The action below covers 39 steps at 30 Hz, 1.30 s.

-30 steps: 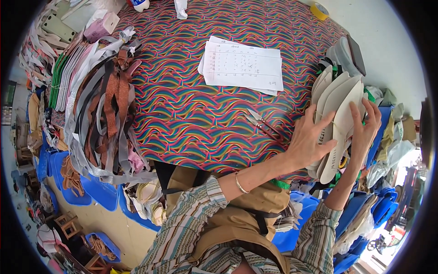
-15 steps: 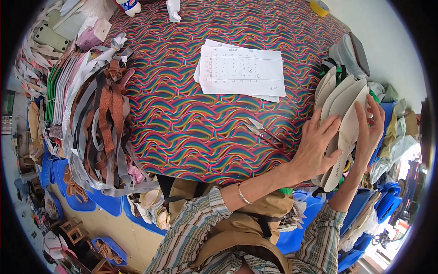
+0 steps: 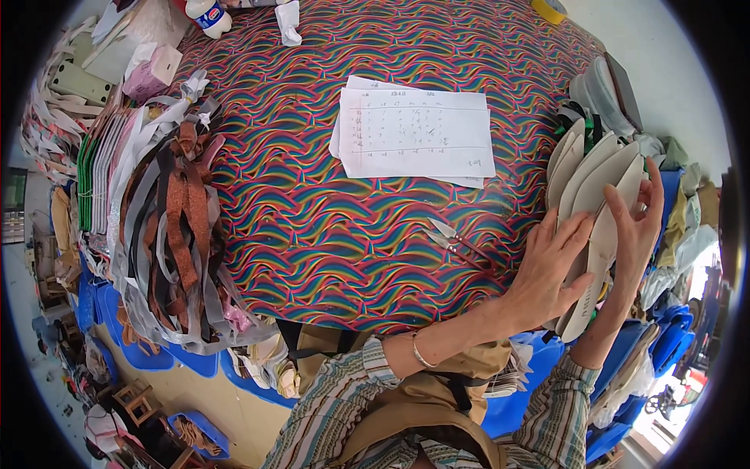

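Note:
A stack of cream shoe insoles (image 3: 591,184) stands on edge at the table's right side, its pieces fanned like leaves. My left hand (image 3: 543,273) wraps the near side of the stack, fingers over its left face and thumb across toward the outer insole. At the right, my right hand (image 3: 634,223) grips the outermost insole near its upper end, thumb on the inner side. Its other fingers curl around the outer edge and are partly hidden. Left of the hands, thread snips (image 3: 457,244) with red-brown handles lie on the patterned tablecloth.
Handwritten paper sheets (image 3: 414,133) lie mid-table. Strips of brown, black and white material (image 3: 176,227) are heaped along the left edge. A clear plastic container (image 3: 598,94) stands beyond the insoles. Yellow tape (image 3: 548,10) lies at the far right; blue bins stand below the table.
The view has shifted slightly, so the table sits lower in it. My right fingers have changed position slightly at the outer insole; my left hand keeps its hold on the stack.

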Each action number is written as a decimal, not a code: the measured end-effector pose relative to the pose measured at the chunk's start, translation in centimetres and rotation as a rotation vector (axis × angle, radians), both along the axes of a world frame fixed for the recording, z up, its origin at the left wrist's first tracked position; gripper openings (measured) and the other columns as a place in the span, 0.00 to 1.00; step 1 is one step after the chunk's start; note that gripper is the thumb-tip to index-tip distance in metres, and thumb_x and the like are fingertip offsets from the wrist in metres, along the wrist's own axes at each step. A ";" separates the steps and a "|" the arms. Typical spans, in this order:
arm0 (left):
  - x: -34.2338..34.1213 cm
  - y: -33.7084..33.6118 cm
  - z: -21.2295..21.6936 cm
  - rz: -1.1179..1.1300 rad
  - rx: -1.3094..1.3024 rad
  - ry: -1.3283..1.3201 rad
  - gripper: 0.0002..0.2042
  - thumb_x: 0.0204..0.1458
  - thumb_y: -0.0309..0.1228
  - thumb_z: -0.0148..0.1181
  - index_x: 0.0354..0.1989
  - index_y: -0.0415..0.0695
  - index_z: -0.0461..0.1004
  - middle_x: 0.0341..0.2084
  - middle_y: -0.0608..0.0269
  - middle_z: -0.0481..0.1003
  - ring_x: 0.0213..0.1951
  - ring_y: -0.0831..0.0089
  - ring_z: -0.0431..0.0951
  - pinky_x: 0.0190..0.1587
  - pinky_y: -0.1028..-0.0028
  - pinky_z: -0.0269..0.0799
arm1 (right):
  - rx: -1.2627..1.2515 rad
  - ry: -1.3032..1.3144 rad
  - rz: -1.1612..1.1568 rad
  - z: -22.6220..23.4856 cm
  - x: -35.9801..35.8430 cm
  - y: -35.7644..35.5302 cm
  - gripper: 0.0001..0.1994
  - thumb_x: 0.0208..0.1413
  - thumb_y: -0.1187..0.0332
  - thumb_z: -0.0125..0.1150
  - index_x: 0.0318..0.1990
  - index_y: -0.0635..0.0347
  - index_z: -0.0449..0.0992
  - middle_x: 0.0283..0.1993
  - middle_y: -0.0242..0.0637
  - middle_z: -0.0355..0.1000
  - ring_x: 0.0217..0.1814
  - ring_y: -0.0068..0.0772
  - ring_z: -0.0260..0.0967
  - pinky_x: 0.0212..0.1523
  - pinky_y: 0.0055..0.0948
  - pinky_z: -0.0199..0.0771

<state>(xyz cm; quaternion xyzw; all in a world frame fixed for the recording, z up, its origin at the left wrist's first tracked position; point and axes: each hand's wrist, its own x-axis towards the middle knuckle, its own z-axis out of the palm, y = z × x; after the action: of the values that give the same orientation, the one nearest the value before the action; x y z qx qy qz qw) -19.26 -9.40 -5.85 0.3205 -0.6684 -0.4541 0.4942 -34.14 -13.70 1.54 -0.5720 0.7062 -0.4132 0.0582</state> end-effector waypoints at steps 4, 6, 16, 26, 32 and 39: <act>0.0 0.0 0.1 -0.005 0.002 0.012 0.38 0.48 0.33 0.63 0.68 0.38 0.54 0.64 0.50 0.55 0.64 0.37 0.51 0.65 0.49 0.48 | 0.017 0.085 -0.030 0.1 0.5 0.0 0.35 0.49 0.64 0.72 0.65 0.55 0.64 0.48 0.36 0.69 0.45 0.27 0.69 0.43 0.26 0.72; 0.0 0.0 0.1 -0.010 0.003 0.013 0.38 0.48 0.33 0.63 0.68 0.38 0.54 0.64 0.50 0.55 0.64 0.37 0.51 0.65 0.49 0.48 | -0.001 0.126 -0.037 0.0 0.6 -0.1 0.35 0.49 0.64 0.72 0.65 0.55 0.65 0.48 0.36 0.68 0.46 0.27 0.69 0.45 0.26 0.72; 0.2 -0.1 -0.1 -0.025 -0.027 -0.006 0.37 0.51 0.36 0.63 0.68 0.38 0.55 0.64 0.50 0.56 0.63 0.37 0.52 0.65 0.49 0.50 | 0.040 0.007 -0.089 -0.8 -0.1 0.0 0.33 0.49 0.62 0.71 0.64 0.50 0.67 0.56 0.43 0.63 0.58 0.37 0.65 0.57 0.37 0.68; 0.1 -0.4 -0.3 -0.040 -0.006 0.036 0.34 0.52 0.35 0.63 0.67 0.37 0.57 0.64 0.51 0.57 0.64 0.41 0.54 0.65 0.51 0.50 | -0.043 0.049 -0.122 -1.3 0.8 0.3 0.31 0.52 0.61 0.69 0.63 0.54 0.67 0.59 0.45 0.62 0.61 0.38 0.63 0.60 0.38 0.65; 0.1 -0.2 -0.3 0.042 -0.016 0.081 0.39 0.49 0.36 0.66 0.67 0.35 0.55 0.65 0.44 0.54 0.66 0.43 0.53 0.67 0.54 0.50 | -0.051 0.033 -0.109 -1.3 1.2 0.7 0.30 0.53 0.62 0.68 0.63 0.57 0.67 0.59 0.43 0.63 0.61 0.36 0.63 0.60 0.37 0.65; 0.1 -0.4 -0.3 0.054 0.045 0.120 0.45 0.44 0.32 0.69 0.69 0.34 0.49 0.67 0.41 0.48 0.68 0.44 0.50 0.68 0.56 0.51 | -0.044 -0.037 0.012 -1.3 0.5 3.0 0.27 0.58 0.65 0.64 0.64 0.60 0.65 0.59 0.37 0.66 0.56 0.29 0.65 0.56 0.29 0.67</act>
<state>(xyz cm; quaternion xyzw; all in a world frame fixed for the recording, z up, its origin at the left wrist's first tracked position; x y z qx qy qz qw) -19.15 -9.77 -6.16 0.3218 -0.6184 -0.4739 0.5380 -33.66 -10.72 0.20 -0.5697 0.6922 -0.4387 0.0614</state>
